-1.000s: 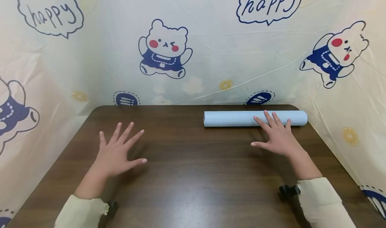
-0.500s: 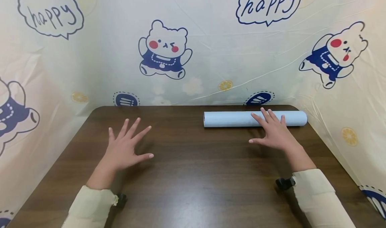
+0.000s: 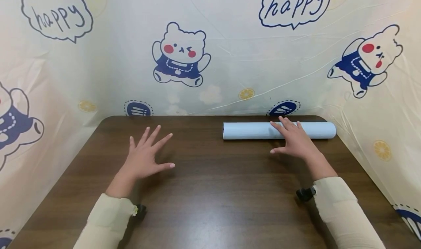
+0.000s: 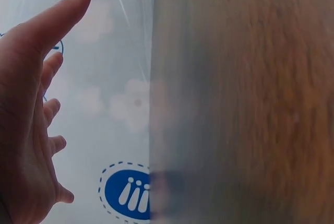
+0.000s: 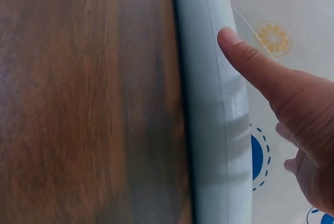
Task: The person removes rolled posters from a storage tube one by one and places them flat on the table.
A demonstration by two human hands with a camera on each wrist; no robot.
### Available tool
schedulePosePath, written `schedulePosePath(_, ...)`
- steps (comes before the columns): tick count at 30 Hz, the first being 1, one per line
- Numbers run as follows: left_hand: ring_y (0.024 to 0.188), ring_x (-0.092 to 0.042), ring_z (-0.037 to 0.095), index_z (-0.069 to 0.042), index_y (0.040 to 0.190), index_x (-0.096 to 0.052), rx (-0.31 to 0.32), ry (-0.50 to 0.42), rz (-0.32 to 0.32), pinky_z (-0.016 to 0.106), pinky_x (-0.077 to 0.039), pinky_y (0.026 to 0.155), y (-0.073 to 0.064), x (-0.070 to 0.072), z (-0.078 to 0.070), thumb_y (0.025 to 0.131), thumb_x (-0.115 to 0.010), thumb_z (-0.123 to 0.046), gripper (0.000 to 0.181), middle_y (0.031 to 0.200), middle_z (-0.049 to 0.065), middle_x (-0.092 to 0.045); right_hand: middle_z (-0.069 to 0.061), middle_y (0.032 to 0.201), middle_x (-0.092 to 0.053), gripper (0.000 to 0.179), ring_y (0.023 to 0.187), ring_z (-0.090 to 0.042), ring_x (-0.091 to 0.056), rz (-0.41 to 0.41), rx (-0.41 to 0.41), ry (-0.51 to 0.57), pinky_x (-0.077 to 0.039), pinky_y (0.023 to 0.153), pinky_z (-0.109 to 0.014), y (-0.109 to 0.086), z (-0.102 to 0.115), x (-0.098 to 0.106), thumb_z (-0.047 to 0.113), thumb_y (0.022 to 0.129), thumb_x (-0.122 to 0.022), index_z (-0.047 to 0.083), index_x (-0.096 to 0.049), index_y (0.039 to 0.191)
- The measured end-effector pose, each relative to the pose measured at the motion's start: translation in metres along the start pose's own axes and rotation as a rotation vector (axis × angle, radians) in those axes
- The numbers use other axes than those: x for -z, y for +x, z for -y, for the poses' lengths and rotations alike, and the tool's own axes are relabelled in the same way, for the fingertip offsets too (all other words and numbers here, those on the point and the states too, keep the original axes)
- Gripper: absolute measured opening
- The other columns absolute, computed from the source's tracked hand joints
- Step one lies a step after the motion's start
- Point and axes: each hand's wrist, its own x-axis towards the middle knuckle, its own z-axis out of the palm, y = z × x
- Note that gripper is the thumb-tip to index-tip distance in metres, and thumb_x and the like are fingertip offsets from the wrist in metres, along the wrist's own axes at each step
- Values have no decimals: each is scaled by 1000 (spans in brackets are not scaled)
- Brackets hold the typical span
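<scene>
A light blue roll [image 3: 246,131] lies lengthwise along the back right of the brown table, its hollow end facing left. My right hand [image 3: 297,141] is spread above the roll, fingers over its middle and thumb pointing left in front of it. In the right wrist view the roll [image 5: 214,104] runs beneath the thumb, and the hand appears apart from it. Over the left half of the table my left hand [image 3: 144,157] is held with fingers spread, holding nothing. The left wrist view shows that hand [image 4: 26,114] with its thumb raised, against the backdrop and tabletop.
The dark wood table [image 3: 210,190] has rounded back corners. A pale printed curtain [image 3: 230,59] with bears and lettering hangs close behind it and along both sides. Black wrist cameras sit below each cuff, the right one [image 3: 306,194] nearer the table's middle.
My left hand has moved forward and to the right, fingers still spread. The right hand has shifted slightly forward and left over the roll. The roll stays in place.
</scene>
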Motion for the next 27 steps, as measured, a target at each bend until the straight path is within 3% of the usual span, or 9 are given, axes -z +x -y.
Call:
schedulePosePath(8,147,1,39,-38,154,-26,-6,-61,9,78,6,99,13,-6,-7,72,-72,-67,98,163,8,-7,-21,156,-27,98,139,-45,-28,-25,36,48,-14,107,-70,15,-4,-7,42,67,-88,18,-40,149)
schedulePosePath(13,147,1,40,-38,155,-24,-26,-77,28,79,6,99,20,-10,-8,73,-67,-73,99,164,6,-4,-20,149,-41,95,132,-45,-40,-12,63,41,-22,104,-72,25,-8,-9,36,67,-90,15,-44,147)
schedulePosePath(21,147,0,40,-40,154,-24,-52,-65,36,79,3,99,29,-16,-13,71,-59,-82,100,164,2,-2,-21,129,-56,82,118,-42,-46,-19,94,0,-39,96,-61,42,-13,-14,26,69,-89,14,-52,142)
schedulePosePath(27,147,-2,41,-41,154,-23,-72,-60,38,79,2,100,33,-19,-19,71,-57,-83,99,164,5,-4,-23,134,-54,80,120,-46,-46,15,64,-60,-35,96,-69,50,-14,-20,17,74,-86,19,-49,145)
